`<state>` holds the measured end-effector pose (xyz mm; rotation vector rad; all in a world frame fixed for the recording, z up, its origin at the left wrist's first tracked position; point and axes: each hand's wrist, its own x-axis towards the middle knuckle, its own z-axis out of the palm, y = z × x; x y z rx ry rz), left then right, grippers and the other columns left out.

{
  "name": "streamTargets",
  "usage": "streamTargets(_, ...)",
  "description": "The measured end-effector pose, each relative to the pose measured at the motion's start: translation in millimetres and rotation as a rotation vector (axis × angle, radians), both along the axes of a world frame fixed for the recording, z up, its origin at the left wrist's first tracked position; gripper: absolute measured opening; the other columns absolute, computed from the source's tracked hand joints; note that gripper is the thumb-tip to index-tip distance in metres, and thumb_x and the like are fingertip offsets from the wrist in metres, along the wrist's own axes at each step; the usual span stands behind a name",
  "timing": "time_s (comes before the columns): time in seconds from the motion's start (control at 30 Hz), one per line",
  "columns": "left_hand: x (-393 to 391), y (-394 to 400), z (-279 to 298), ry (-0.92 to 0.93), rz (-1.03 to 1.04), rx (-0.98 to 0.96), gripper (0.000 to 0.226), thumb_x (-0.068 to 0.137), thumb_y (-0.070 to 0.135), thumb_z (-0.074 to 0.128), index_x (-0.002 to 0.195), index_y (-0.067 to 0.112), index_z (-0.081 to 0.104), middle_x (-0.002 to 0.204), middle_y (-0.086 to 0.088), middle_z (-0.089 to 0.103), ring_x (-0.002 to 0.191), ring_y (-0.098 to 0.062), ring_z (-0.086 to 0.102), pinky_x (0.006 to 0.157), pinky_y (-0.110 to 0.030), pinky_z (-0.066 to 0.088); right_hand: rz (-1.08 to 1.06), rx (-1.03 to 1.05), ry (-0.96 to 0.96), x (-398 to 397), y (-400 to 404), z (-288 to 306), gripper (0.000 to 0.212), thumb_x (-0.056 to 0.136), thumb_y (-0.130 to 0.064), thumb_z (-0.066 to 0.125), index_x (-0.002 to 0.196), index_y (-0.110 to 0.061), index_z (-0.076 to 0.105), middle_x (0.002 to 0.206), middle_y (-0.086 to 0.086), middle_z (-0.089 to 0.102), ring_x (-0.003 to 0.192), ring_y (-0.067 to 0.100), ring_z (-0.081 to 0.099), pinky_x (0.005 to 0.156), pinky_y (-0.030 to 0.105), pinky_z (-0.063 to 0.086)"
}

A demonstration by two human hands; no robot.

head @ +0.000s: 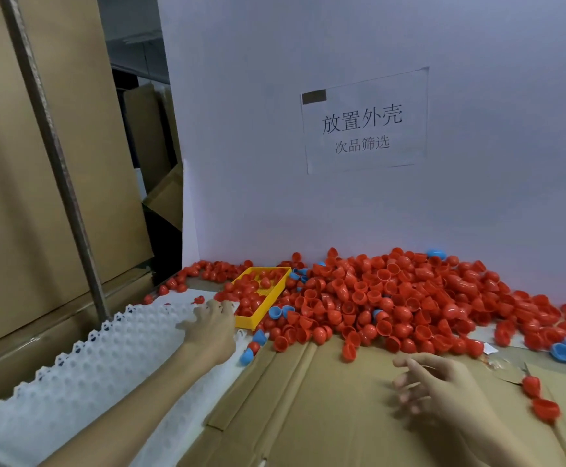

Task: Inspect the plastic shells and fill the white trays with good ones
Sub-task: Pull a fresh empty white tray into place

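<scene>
Under the left hand [212, 320], resting with fingers relaxed on the white tray [106, 362], and beside the empty, loosely spread right hand [443, 387], a careless sweep may knock red shells [376, 298] off.

One yellow tray [260, 299], two hands [212, 323].

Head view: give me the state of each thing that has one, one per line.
white tray: nearly all pockets empty.
yellow tray: partly filled with red shells.
pile of red shells: loose, heaped on the cardboard.
left hand: resting on the white tray's far end, grip unclear.
right hand: open, holding nothing, above the cardboard.
</scene>
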<state>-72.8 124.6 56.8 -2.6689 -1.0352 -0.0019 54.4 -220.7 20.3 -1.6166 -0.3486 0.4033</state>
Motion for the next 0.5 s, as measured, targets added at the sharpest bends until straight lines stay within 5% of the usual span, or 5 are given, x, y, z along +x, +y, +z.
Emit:
streamTargets(0.17, -1.6, 0.3, -14.8, -0.075, -0.012, 0.055, 0.064, 0.097, 0.016, 0.063, 0.152, 0.015, 0.030, 0.150, -0.014, 0.038, 0.135, -0.036, 0.041, 0.101, -0.051, 0.050, 0.117, -0.006, 0.047, -11.4, 16.5, 3.3, 0.023, 0.105, -0.007, 0.052, 0.106, 0.010, 0.068, 0.076, 0.023, 0.072, 0.059, 0.031, 0.067, 0.045, 0.029, 0.052)
streamTargets(0.5, -9.5, -10.5, 11.3, -0.129, -0.011, 0.108, 0.063, 0.096, 0.006, 0.066, 0.151, 0.017, 0.037, 0.149, -0.016, 0.037, 0.140, -0.043, 0.034, 0.103, -0.062, 0.044, 0.372, -0.039, -0.013, -38.2, 89.6, 21.1, 0.026, 0.109, -0.014, 0.050, 0.112, 0.003, 0.068, 0.086, 0.018, 0.075, 0.075, 0.030, 0.073, 0.066, 0.034, 0.057)
